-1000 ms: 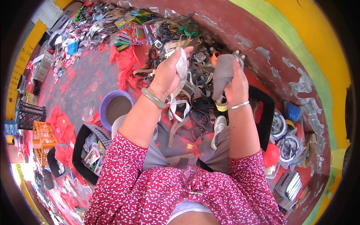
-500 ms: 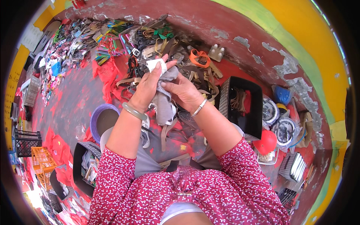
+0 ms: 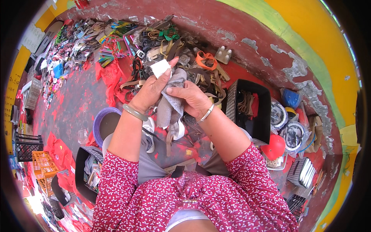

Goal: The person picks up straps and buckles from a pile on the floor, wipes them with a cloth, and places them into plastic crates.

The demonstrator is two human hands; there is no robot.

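Note:
In front of my body, above a heap of belts and straps, both my hands are close together. Between the fingers and thumb of my left hand [image 3: 151, 92] is a small white piece [image 3: 160, 68], flat-looking and pale; its exact kind is unclear. My right hand [image 3: 193, 99] pinches a grey cloth [image 3: 170, 108], thumb on top, and the cloth hangs down between the hands. Below the cloth shows a curved white strip [image 3: 179, 130]; whether it is held or lies lower cannot be told.
A purple-rimmed bucket [image 3: 96, 125] stands left of my knees. To the right is a black bin [image 3: 264, 110] holding straps, with a red cap [image 3: 273, 147] and bagged helmets [image 3: 292, 135] beyond. Piled small goods [image 3: 77, 46] line the peeling wall [image 3: 247, 27].
The white piece shows more fully now, tilted further above my left hand. My right hand has shifted slightly, and the grey cloth is bunched higher between the hands.

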